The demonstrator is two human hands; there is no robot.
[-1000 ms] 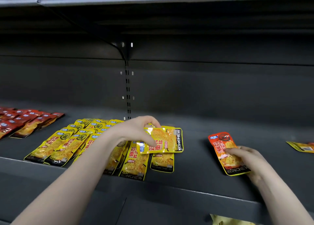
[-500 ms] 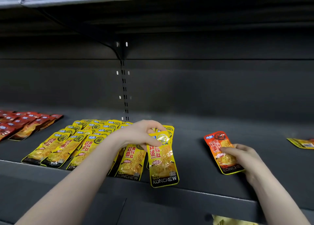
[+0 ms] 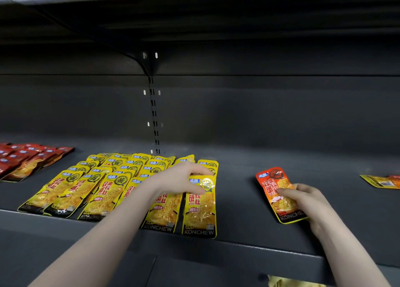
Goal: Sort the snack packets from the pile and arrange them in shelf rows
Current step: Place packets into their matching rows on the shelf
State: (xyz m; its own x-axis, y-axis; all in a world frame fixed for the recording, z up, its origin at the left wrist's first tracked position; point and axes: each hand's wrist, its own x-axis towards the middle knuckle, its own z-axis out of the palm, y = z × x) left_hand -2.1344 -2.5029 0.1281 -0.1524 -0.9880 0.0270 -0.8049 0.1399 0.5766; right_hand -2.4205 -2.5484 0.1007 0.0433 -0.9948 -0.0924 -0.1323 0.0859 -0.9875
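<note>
One orange packet (image 3: 279, 197) under right hand (image 3: 307, 202), one yellow packet (image 3: 200, 208) under left hand (image 3: 181, 179).

Two bare forearms are seen, entering from the lower left and lower right of the frame. No sleeves, gloves, rings or watch are worn on the left hand (image 3: 179, 179) or right hand (image 3: 307, 202).

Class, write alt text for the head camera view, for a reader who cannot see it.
On a dark shelf, a person's left hand sets a yellow packet at the right end of yellow packet rows, while the right hand holds an orange packet lying apart. Red packets lie far left.
</note>
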